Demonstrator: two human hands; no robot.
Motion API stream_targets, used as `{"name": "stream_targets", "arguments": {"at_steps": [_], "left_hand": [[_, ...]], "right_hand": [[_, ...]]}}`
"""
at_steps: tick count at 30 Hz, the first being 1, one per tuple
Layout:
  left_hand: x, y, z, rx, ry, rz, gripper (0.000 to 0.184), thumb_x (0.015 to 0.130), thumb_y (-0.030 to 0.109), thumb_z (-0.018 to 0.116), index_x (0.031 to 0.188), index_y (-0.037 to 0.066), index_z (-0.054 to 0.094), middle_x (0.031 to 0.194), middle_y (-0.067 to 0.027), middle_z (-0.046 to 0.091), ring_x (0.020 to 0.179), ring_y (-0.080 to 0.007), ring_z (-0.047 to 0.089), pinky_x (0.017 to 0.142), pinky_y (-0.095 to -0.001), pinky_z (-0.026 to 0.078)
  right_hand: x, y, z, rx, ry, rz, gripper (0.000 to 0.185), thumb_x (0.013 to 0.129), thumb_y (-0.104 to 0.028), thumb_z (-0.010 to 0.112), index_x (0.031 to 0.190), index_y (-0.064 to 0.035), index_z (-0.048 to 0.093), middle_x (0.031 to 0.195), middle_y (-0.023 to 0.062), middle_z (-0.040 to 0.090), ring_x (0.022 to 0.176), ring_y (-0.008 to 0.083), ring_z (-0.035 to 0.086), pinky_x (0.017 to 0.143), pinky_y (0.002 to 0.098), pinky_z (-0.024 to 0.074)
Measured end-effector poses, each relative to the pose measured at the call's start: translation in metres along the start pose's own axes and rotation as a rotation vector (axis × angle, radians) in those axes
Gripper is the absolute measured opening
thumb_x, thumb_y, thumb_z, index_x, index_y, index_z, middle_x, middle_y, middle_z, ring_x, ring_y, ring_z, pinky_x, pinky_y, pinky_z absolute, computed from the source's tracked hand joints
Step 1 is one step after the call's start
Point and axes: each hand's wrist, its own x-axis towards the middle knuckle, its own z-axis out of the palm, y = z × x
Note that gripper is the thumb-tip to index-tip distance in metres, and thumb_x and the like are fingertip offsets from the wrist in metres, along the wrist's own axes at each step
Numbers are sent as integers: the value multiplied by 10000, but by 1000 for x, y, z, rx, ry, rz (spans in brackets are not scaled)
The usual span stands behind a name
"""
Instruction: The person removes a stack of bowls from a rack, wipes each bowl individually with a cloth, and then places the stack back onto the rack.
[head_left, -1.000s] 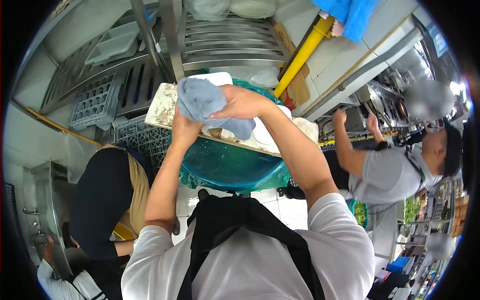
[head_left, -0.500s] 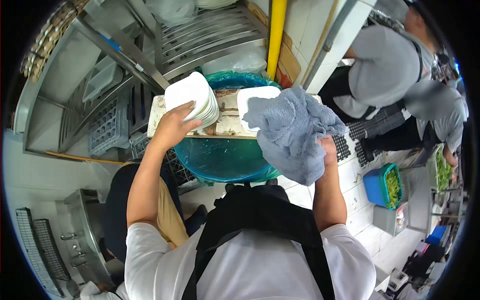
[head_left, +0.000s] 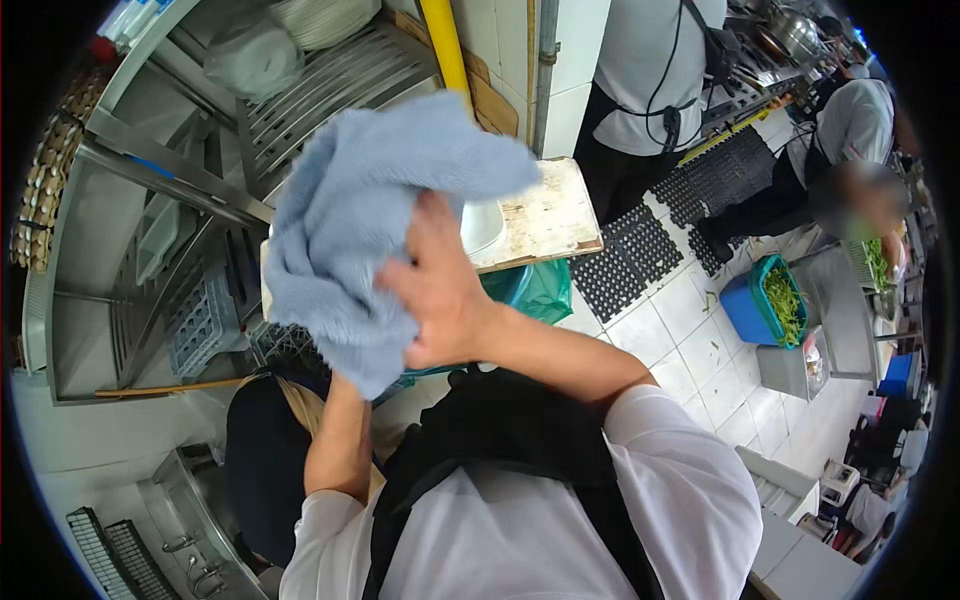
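Around the head view's middle, a rumpled grey-blue cloth (head_left: 345,215) spreads at ten o'clock, the blurred right hand (head_left: 440,295) against it, the left hand hidden behind. A white dish (head_left: 482,228) sits at twelve on a worn board (head_left: 555,215); at three, far out, greens (head_left: 785,302) fill a blue bin (head_left: 741,312).

**Grey-blue cloth and white dish**

The cloth (head_left: 345,220), grey-blue with a soft, fleecy pile, is bunched into loose, deep folds, its outline slightly blurred. One flap extends to the right; a narrower end hangs at the bottom. Partly hidden behind it, a smooth white dish (head_left: 484,228) with a rounded corner and raised rim rests on a worn, pale board (head_left: 560,218).
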Motion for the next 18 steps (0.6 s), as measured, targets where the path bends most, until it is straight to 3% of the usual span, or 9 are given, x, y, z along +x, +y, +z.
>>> {"name": "stream_targets", "arguments": {"at_steps": [1, 3, 7, 9, 11, 14, 16, 17, 18], "left_hand": [[-5, -1, 5, -125, -17, 30, 301, 909, 178, 629, 1126, -31, 632, 1083, -62, 651, 1000, -156, 587, 907, -305, 432], [-5, 0, 9, -259, -21, 71, 293, 902, 163, 638, 1123, -31, 633, 1101, -68, 650, 1019, -164, 589, 927, -313, 427], [0, 10, 19, -519, -118, 115, 363, 904, 212, 647, 1168, -33, 602, 1169, -91, 627, 1094, -205, 576, 973, -358, 417], [6, 14, 26, -645, -91, 156, 390, 906, 203, 642, 1208, -34, 576, 1220, -114, 601, 1125, -225, 568, 980, -378, 418], [16, 22, 28, -703, -73, 152, 396, 912, 199, 632, 1224, -34, 564, 1245, -121, 586, 1144, -235, 560, 988, -389, 415], [30, 15, 30, -656, -64, 130, 380, 924, 187, 608, 1223, -43, 561, 1242, -126, 589, 1132, -249, 568, 977, -394, 424], [40, 4, 22, -309, -104, 52, 317, 936, 165, 572, 1179, -38, 592, 1143, -120, 646, 1019, -221, 616, 900, -344, 459], [45, -2, 20, -315, -102, 48, 317, 936, 165, 572, 1179, -38, 592, 1143, -120, 646, 1019, -221, 616, 900, -344, 459], [53, -4, 20, 56, -244, -84, 308, 935, 174, 567, 1169, -22, 602, 1108, -128, 658, 972, -214, 630, 873, -322, 464]], "right_hand": [[9, 3, -4, -4, -6, -3, 473, 695, -207, 698, 1114, -8, 606, 1318, 259, 454, 1218, 411, 454, 1028, 481, 363], [28, 16, -8, 384, 115, 145, 429, 723, -173, 666, 1120, -23, 607, 1251, 228, 535, 1150, 370, 532, 1003, 438, 398], [15, 65, -6, 460, 139, 377, 434, 800, -139, 607, 1212, -12, 567, 1221, 185, 585, 1126, 299, 577, 985, 391, 419], [-34, 113, 30, 726, 239, 799, 429, 898, -147, 524, 1302, -2, 501, 1258, 158, 570, 1108, 241, 572, 972, 364, 419], [-67, 94, 40, 1076, 367, 944, 431, 953, -173, 465, 1340, 16, 451, 1288, 130, 558, 1122, 205, 545, 977, 338, 410], [-84, 47, 9, 865, 165, 1050, 422, 969, -196, 460, 1332, 18, 463, 1305, 127, 542, 1148, 206, 521, 995, 330, 400], [-102, 45, -14, 521, -359, 935, 405, 977, -218, 477, 1296, 30, 498, 1273, 124, 561, 1150, 203, 522, 1002, 323, 398], [-118, 49, -23, 516, -363, 941, 405, 977, -218, 477, 1296, 30, 498, 1273, 124, 561, 1150, 203, 522, 1002, 323, 398], [-140, 57, -32, 411, -285, 842, 393, 979, -226, 485, 1273, 32, 522, 1244, 116, 579, 1128, 194, 536, 990, 316, 406]]}}
